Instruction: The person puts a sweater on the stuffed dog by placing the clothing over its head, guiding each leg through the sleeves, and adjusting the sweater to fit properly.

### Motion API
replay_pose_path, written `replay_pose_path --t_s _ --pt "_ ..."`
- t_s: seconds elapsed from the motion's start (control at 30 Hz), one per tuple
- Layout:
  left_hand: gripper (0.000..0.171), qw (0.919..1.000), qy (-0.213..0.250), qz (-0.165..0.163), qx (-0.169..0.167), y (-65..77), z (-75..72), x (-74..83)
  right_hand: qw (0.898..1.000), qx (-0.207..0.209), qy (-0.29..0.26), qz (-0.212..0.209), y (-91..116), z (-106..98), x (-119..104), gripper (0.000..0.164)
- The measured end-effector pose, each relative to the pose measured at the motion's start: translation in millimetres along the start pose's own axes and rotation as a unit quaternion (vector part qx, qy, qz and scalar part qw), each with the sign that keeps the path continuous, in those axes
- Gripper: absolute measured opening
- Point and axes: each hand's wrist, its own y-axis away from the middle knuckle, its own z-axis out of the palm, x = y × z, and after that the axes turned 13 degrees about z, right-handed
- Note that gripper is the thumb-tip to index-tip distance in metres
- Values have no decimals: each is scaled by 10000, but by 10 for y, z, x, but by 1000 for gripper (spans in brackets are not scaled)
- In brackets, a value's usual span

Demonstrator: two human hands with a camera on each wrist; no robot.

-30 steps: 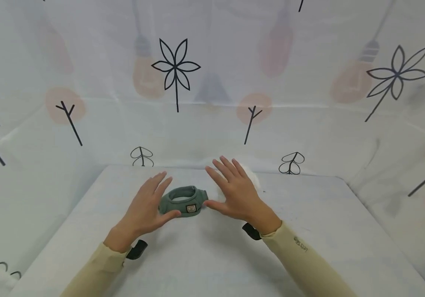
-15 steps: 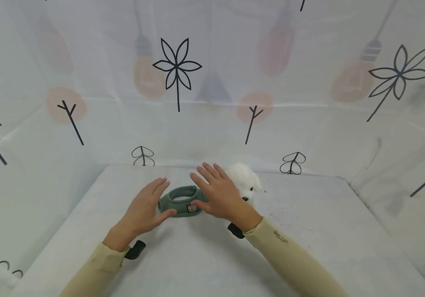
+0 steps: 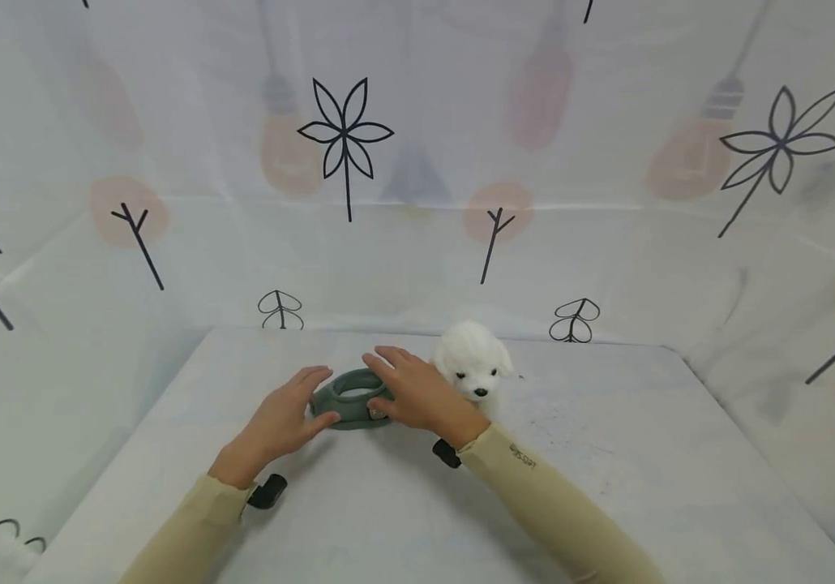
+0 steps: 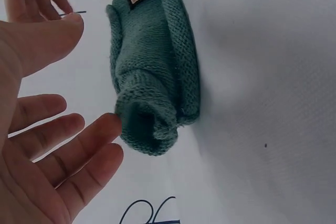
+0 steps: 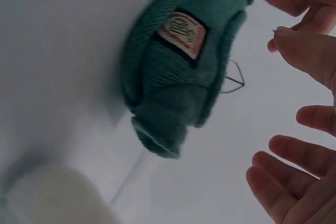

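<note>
A small green knitted doll-size sweater (image 3: 350,412) with a sewn label stands on the white table, its round opening facing up. My left hand (image 3: 279,418) is at its left end, fingers spread; in the left wrist view, the fingertips (image 4: 113,124) meet the rolled sleeve end, though touch is unsure. Over the right end reaches my right hand (image 3: 417,393), hiding part of the sweater in the head view. In the right wrist view, a gap shows between the right fingers (image 5: 294,156) and the knit. Neither hand grips anything.
A white plush dog (image 3: 470,357) sits just behind and right of my right hand. The white table (image 3: 607,487) ends at the patterned cloth wall (image 3: 417,268) at the back, with cloth at both sides too. Dark cameras sit at both wrists.
My right hand has moved left and down to the sweater's right end, uncovering the plush dog. The left hand has lowered slightly and stays by the left end.
</note>
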Motion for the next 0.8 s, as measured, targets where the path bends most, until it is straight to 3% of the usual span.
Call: replay_pose_path --t_s 0.17,0.4,0.63,0.8 --pt "60 9998 83 -116 -110 -16 39 -30 9989 -395 -91 247 -47 147 27 65" --pt "52 9987 245 -308 -321 -114 83 -66 9985 -402 -274 249 -99 283 87 56" --pt "43 9924 514 -723 -848 -191 146 -106 9970 -659 -309 250 -138 354 112 37" --pt "31 9923 368 -658 -979 -202 170 -123 9968 -676 -363 236 -151 390 115 23"
